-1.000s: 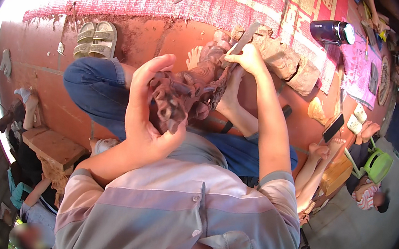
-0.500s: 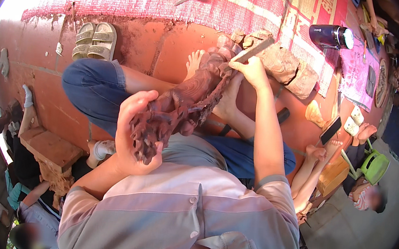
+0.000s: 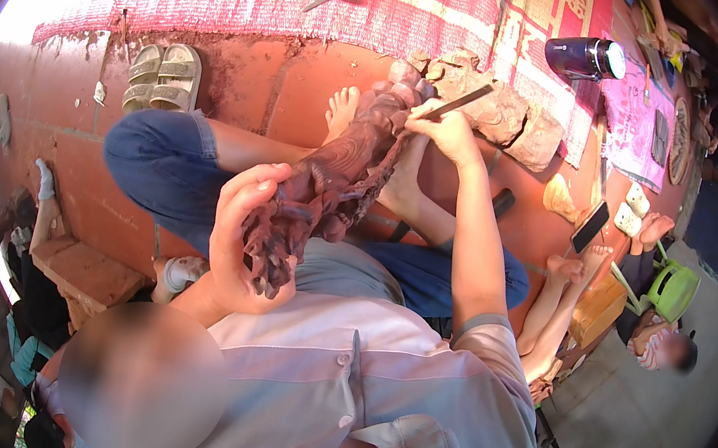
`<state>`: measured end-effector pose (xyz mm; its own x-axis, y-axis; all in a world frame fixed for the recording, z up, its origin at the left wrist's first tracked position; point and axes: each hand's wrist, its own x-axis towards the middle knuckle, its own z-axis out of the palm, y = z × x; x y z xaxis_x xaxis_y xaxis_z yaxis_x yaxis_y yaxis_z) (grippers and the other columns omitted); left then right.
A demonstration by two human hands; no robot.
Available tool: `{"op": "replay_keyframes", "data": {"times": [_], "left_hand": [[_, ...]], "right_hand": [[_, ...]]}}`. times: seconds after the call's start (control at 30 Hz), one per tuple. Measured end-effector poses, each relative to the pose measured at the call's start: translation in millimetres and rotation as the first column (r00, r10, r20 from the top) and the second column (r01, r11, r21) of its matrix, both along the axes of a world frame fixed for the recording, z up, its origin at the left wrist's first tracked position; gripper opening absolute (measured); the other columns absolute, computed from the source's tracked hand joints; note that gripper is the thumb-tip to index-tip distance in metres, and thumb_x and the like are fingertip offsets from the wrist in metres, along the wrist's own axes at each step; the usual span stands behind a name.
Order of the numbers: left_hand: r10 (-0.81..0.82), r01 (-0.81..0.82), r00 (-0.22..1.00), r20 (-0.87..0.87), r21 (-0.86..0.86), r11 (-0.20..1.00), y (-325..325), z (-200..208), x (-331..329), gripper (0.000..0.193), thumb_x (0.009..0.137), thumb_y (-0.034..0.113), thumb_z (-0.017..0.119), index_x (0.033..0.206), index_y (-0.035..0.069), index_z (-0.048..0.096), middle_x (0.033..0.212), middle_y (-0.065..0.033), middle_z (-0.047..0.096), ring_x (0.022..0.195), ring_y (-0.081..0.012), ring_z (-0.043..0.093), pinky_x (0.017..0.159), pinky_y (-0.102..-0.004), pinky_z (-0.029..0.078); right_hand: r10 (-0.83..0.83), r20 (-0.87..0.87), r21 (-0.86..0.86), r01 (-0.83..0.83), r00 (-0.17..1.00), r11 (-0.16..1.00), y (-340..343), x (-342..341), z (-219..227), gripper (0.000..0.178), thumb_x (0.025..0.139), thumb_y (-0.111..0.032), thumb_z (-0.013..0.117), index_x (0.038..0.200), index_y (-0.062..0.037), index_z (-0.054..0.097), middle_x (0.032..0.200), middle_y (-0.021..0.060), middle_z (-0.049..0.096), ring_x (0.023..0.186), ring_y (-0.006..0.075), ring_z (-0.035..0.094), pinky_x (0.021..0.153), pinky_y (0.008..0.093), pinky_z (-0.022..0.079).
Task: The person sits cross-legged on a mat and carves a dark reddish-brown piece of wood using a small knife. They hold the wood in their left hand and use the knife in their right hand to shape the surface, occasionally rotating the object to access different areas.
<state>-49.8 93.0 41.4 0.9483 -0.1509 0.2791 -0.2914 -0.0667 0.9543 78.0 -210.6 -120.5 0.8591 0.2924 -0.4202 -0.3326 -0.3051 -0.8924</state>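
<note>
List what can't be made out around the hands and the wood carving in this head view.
- Chisel tip: hidden where it meets the carving.
- Left hand palm: covered by the carving's lower end.
- Carved detail: too dark and small.
- Right hand fingertips: curled round the chisel, hidden from view.

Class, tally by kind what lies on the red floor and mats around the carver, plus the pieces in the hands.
Carved wood piece, held by left hand: 1
Carving tool in right hand: 1
Sandals: 2
Dark flask: 1
Phone: 1
Total: 6
</note>
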Motion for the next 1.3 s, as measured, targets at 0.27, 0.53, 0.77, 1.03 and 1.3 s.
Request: {"op": "replay_keyframes", "data": {"times": [0.27, 0.53, 0.77, 1.03, 1.3], "left_hand": [[0.032, -0.042, 0.994, -0.101, -0.095, 0.995, 6.5, -5.2, 0.0, 0.072, 0.075, 0.005, 0.059, 0.139, -0.003, 0.026, 0.134, -0.0251, 0.031, 0.126, -0.0322, 0.038, 0.101, -0.0427, 0.039], [0.032, -0.041, 0.996, -0.077, -0.11, 0.993, 0.2, -2.7, 1.4, 0.073, 0.074, 0.006, 0.058, 0.139, -0.003, 0.025, 0.134, -0.0254, 0.032, 0.126, -0.0337, 0.038, 0.1, -0.0443, 0.04], [0.014, -0.017, 0.999, -0.044, -0.047, 0.999, 4.4, -3.7, 5.2, 0.073, 0.077, 0.008, 0.06, 0.14, -0.003, 0.024, 0.135, -0.0259, 0.029, 0.126, -0.0342, 0.037, 0.097, -0.0444, 0.044], [-0.007, 0.004, 1.0, -0.029, -0.086, 0.996, 2.8, -3.3, 7.9, 0.072, 0.08, 0.009, 0.059, 0.141, -0.002, 0.022, 0.136, -0.0257, 0.028, 0.127, -0.034, 0.037, 0.097, -0.0445, 0.044], [0.016, -0.018, 0.999, -0.045, -0.058, 0.998, 2.6, -2.7, 7.4, 0.072, 0.08, 0.01, 0.06, 0.14, -0.003, 0.023, 0.135, -0.0258, 0.03, 0.126, -0.0343, 0.038, 0.099, -0.0451, 0.041]], "right_hand": [[0.046, 0.003, 0.074, -0.047, 0.999, 0.996, 5.6, 12.0, 3.0, 0.009, 0.074, -0.008, 0.075, 0.08, -0.0038, 0.069, 0.078, 0.0025, 0.066, 0.076, 0.0115, 0.06, 0.072, 0.0283, 0.048], [0.086, -0.011, -0.084, -0.087, 0.996, 0.993, 3.2, 21.9, 2.0, 0.013, 0.071, -0.009, 0.076, 0.081, -0.0041, 0.07, 0.077, 0.002, 0.066, 0.077, 0.011, 0.059, 0.074, 0.029, 0.047], [0.146, -0.019, -0.134, -0.148, 0.989, 0.98, 5.7, 30.3, 2.9, 0.014, 0.071, -0.011, 0.076, 0.081, -0.0038, 0.07, 0.076, 0.0031, 0.066, 0.076, 0.0123, 0.061, 0.073, 0.0297, 0.048], [0.122, -0.003, -0.169, -0.121, 0.993, 0.978, 9.7, 23.9, 7.0, 0.012, 0.076, -0.009, 0.074, 0.083, -0.0021, 0.068, 0.076, 0.0025, 0.065, 0.075, 0.0111, 0.059, 0.07, 0.0293, 0.047], [0.117, -0.01, -0.218, -0.117, 0.993, 0.969, 9.9, 24.7, 8.8, 0.012, 0.075, -0.011, 0.074, 0.082, -0.0021, 0.068, 0.076, 0.0025, 0.065, 0.074, 0.0115, 0.06, 0.071, 0.0288, 0.048]]}}
